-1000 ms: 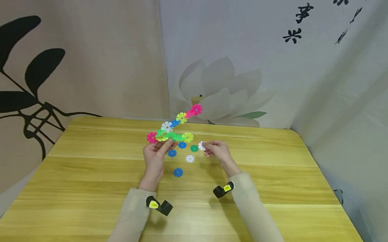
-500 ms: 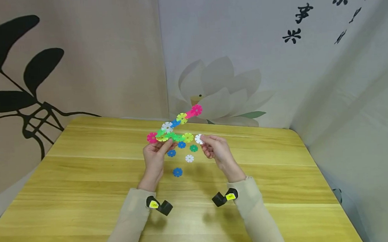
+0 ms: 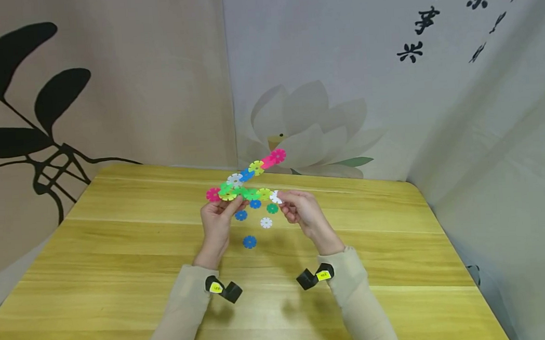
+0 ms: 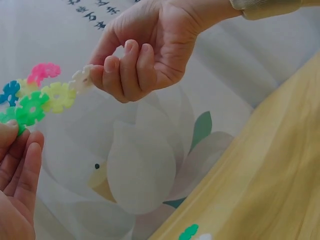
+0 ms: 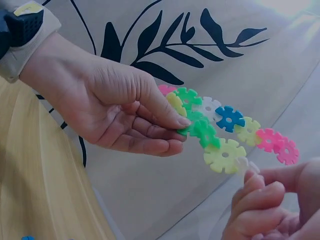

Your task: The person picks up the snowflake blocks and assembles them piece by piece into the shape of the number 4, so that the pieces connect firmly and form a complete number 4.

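My left hand (image 3: 218, 221) pinches a green disc in a chain of notched plastic snowflake discs (image 3: 251, 193), held above the table. The chain bends into two arms; pink discs (image 5: 278, 145) end the longer one and a yellow disc (image 5: 225, 155) the shorter. Between right thumb and forefinger, my right hand (image 3: 307, 214) pinches a white snowflake disc (image 4: 81, 79). Its edge meets the yellow disc's edge; whether the slots interlock I cannot tell. The right fingertips hide part of the white disc.
Loose discs lie on the wooden table (image 3: 377, 267) beneath the hands: blue ones (image 3: 250, 242), a green one (image 3: 272, 208) and a white one (image 3: 266, 223). A printed curtain (image 3: 316, 47) hangs behind the table's far edge.
My right hand has moved left and slightly up, bringing the white disc from apart to against the yellow end disc. The left hand stays nearly still; the chain's pink end shifts slightly right.
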`<state>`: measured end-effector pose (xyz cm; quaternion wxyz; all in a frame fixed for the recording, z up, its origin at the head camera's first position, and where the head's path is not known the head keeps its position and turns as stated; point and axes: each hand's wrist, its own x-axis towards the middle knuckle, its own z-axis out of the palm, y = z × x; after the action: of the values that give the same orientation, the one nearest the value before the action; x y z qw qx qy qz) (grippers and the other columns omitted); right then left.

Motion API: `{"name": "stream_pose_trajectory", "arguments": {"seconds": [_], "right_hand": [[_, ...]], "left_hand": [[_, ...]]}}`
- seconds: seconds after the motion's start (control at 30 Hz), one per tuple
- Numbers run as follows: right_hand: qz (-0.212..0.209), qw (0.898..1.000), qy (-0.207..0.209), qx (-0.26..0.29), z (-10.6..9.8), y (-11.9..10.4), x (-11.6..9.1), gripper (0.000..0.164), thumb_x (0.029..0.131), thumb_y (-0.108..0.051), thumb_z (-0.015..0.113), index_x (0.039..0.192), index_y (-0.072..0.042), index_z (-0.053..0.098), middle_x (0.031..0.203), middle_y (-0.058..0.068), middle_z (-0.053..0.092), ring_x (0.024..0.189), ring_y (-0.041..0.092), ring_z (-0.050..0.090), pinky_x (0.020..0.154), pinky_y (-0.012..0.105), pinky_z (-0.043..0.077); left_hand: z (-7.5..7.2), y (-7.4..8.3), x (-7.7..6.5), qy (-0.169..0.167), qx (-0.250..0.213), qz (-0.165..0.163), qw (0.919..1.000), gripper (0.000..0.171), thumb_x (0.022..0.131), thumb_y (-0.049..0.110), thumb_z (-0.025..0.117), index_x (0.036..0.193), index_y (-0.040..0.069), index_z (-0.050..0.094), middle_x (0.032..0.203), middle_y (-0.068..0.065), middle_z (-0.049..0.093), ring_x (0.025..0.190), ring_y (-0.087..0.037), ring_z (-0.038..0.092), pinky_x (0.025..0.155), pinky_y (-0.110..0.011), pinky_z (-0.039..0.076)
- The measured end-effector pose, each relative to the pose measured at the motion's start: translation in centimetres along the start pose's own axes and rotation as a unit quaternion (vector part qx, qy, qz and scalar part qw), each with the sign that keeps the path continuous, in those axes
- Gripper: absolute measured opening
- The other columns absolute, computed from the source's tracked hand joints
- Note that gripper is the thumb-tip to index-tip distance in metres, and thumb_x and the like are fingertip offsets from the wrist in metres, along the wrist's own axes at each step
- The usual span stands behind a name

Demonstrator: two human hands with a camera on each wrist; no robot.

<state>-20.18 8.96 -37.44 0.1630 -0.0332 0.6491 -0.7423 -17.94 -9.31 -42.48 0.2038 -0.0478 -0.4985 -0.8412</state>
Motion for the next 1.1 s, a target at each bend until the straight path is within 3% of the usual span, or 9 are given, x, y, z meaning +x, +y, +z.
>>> {"name": "stream_pose_trajectory", "arguments": {"seconds": [0.3, 0.67, 0.87, 1.1], "right_hand": [[-0.001, 0.999, -0.036, -0.039, -0.4, -0.6, 0.0, 0.029, 0.092, -0.012, 0.055, 0.063, -0.009, 0.055, 0.053, -0.003, 0.046, 0.043, 0.003, 0.035, 0.040, 0.013, 0.025], [-0.042, 0.995, -0.023, -0.091, 0.0, -0.4, -0.4, 0.027, 0.092, -0.012, 0.058, 0.065, -0.009, 0.056, 0.057, -0.001, 0.049, 0.047, 0.006, 0.038, 0.043, 0.016, 0.030], [-0.071, 0.990, -0.025, -0.116, 0.4, -0.1, -0.3, 0.030, 0.092, -0.011, 0.058, 0.063, -0.010, 0.055, 0.054, -0.002, 0.048, 0.044, 0.006, 0.037, 0.042, 0.016, 0.029], [-0.054, 0.995, -0.008, -0.086, 1.0, 0.4, -0.7, 0.032, 0.092, -0.008, 0.057, 0.060, -0.010, 0.055, 0.052, -0.003, 0.048, 0.042, 0.004, 0.036, 0.039, 0.015, 0.027]], "left_hand": [[0.1, 0.1, 0.0, -0.013, 0.008, -0.004, 0.9999, 0.027, 0.085, -0.010, 0.060, 0.079, 0.015, 0.070, 0.074, 0.001, 0.070, 0.067, -0.010, 0.068, 0.071, -0.028, 0.058], [0.9, -0.8, -0.3, -0.035, 0.001, 0.003, 0.9994, 0.037, 0.082, -0.014, 0.058, 0.074, 0.019, 0.072, 0.074, 0.004, 0.070, 0.068, -0.008, 0.068, 0.073, -0.026, 0.057], [1.2, -1.3, -0.5, -0.032, -0.017, 0.004, 0.9993, 0.031, 0.079, -0.013, 0.064, 0.072, 0.016, 0.073, 0.073, -0.001, 0.070, 0.067, -0.011, 0.068, 0.072, -0.030, 0.058], [1.3, -1.4, -0.7, -0.038, -0.006, 0.002, 0.9993, 0.027, 0.078, -0.010, 0.068, 0.070, 0.016, 0.072, 0.071, 0.001, 0.069, 0.066, -0.011, 0.067, 0.071, -0.029, 0.058]]}}
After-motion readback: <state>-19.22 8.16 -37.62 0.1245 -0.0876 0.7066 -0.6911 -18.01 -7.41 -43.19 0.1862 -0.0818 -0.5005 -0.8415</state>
